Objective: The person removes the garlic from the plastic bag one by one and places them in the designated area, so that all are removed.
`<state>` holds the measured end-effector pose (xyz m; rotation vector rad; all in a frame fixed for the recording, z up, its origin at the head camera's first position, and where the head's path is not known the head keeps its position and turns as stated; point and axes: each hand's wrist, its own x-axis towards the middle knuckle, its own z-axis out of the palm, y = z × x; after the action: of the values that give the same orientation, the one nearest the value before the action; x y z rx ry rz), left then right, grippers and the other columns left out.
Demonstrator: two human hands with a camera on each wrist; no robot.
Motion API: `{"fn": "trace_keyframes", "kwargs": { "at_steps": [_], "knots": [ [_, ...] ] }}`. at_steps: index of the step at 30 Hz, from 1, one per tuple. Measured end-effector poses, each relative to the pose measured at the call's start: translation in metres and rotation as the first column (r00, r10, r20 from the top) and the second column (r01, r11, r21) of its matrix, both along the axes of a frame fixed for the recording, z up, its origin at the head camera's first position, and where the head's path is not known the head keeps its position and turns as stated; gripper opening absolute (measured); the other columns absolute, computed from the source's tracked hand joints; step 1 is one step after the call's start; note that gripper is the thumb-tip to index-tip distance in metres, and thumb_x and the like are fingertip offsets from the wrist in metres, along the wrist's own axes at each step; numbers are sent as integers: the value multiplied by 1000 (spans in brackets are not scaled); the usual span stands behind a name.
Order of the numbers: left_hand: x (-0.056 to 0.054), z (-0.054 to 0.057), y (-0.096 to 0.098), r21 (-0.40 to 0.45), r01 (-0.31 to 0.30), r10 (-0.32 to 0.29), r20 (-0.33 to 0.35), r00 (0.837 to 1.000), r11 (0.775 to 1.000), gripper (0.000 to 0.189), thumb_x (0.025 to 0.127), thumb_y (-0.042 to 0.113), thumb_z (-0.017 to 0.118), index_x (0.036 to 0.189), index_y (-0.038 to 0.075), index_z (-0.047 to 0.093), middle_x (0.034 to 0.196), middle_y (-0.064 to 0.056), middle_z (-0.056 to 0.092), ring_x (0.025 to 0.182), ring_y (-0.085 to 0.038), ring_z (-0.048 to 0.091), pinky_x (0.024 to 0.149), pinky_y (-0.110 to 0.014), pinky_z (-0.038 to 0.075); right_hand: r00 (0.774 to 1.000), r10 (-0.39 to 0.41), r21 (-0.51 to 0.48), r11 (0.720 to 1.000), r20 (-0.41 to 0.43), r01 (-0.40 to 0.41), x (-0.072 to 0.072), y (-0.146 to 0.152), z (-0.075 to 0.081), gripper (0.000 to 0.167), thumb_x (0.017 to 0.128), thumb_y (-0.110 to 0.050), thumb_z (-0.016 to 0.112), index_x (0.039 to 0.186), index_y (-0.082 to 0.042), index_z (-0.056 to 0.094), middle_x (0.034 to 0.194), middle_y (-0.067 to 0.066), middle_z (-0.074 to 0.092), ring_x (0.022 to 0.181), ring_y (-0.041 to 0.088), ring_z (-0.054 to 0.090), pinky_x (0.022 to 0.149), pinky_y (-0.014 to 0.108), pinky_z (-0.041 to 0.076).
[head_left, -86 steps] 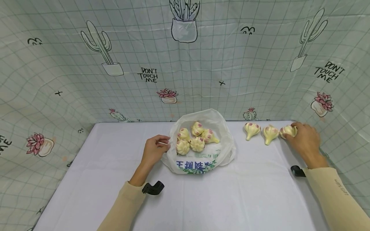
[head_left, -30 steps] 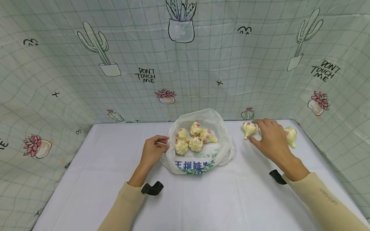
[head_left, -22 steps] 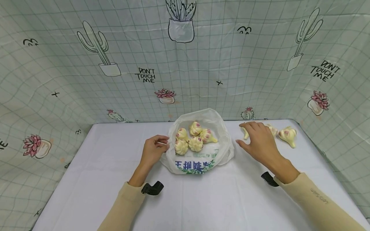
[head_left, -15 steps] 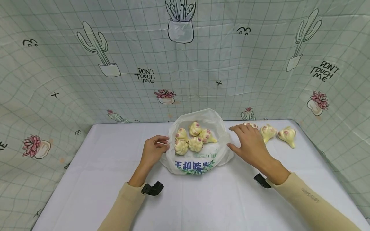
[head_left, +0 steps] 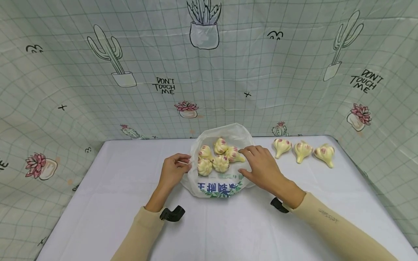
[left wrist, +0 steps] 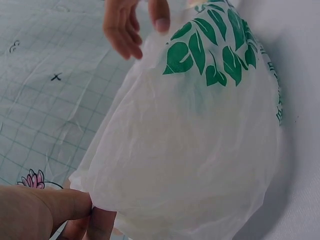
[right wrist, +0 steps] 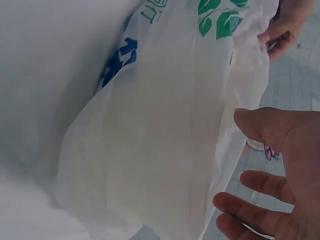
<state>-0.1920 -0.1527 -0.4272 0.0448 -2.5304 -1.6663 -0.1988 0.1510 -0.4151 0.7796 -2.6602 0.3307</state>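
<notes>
A white plastic bag (head_left: 225, 132) with blue characters and green leaves stands mouth-up on the table, several garlic bulbs (head_left: 220, 163) inside it. At its left rim my left hand (head_left: 173, 170) pinches the plastic between thumb and fingers, as the left wrist view confirms with the bag's side (left wrist: 185, 150). Over the right part of the bag's mouth hovers my right hand (head_left: 261, 168), thumb and fingers spread apart and holding nothing. The right wrist view has that hand (right wrist: 280, 170) beside the bag's rim. Nearest to its fingertips is the bagged bulb with a pale stem (head_left: 234, 154).
Three garlic bulbs lie in a row at the table's back right: a left one (head_left: 282, 146), a middle one (head_left: 303, 150) and a right one (head_left: 324, 154). A white cloth covers the table (head_left: 228, 232). Behind hangs a checked curtain (head_left: 222, 79) with cactus drawings.
My right hand has let go of the rightmost bulb, leaving it on the table, and has moved left past the row to the bag's mouth. The left hand keeps its place at the rim.
</notes>
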Motion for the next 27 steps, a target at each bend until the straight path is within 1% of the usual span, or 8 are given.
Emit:
{"fn": "trace_keyframes", "kwargs": {
  "at_steps": [6,14,21,27],
  "knots": [
    [0,-2,-1,4,1,-1,-7,1000,1000,24,94,-7,71,118,-7,72,107,-21,71,85,-20,71,68,-18,56,999,-3,38,999,40,2,-2,-17,-3,63,86,-32,90,135,-2,64,130,19,66,123,41,60,105,58,48],
    [0,1,0,12,-1,1,10,1000,1000,26,93,-6,72,119,-5,73,109,-20,71,86,-19,71,69,-18,55,997,-5,56,998,75,1,-10,-33,-7,64,86,-32,90,136,-3,63,133,19,66,125,40,59,108,57,47],
    [0,0,0,2,0,0,3,1000,1000,25,94,-6,72,119,-6,73,109,-21,71,85,-20,71,68,-18,55,998,7,84,996,69,-12,-16,-41,-11,63,85,-33,91,133,-3,65,128,17,67,122,39,59,108,55,46],
    [-1,0,0,-2,1,-1,-1,1000,1000,25,93,-7,72,118,-6,73,108,-21,72,86,-22,72,68,-18,55,997,9,127,992,71,-18,-18,-48,-11,61,86,-33,90,133,-3,65,129,17,66,122,38,59,109,53,46]
  ]
}}
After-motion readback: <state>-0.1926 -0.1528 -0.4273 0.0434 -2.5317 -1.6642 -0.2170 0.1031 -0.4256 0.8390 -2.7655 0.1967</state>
